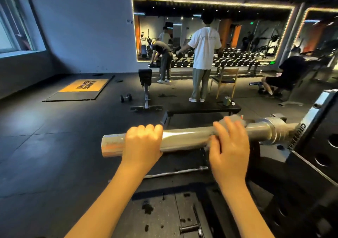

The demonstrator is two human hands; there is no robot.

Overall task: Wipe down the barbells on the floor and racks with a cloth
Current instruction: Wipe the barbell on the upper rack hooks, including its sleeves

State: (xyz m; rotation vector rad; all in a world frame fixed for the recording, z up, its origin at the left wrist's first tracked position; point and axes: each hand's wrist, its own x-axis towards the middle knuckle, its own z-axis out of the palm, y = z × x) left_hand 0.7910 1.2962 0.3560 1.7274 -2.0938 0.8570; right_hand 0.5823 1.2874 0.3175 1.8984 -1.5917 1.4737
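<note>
A steel barbell sleeve [184, 139] juts out to the left from the black rack [311, 146] at the right. My left hand [141, 142] grips the sleeve near its free end. My right hand [229, 146] holds a grey cloth [235, 121] wrapped over the sleeve, close to the collar [274, 130]. The cloth shows above and below my fingers. A second, thinner barbell [175, 173] lies on the floor below the sleeve.
A flat black bench [201, 109] stands just beyond the sleeve, an adjustable bench [145, 84] and a small dumbbell [125, 97] farther left. A person in a white shirt [204, 49] stands ahead by a wooden chair [225, 80]. Dumbbell racks line the mirrored wall.
</note>
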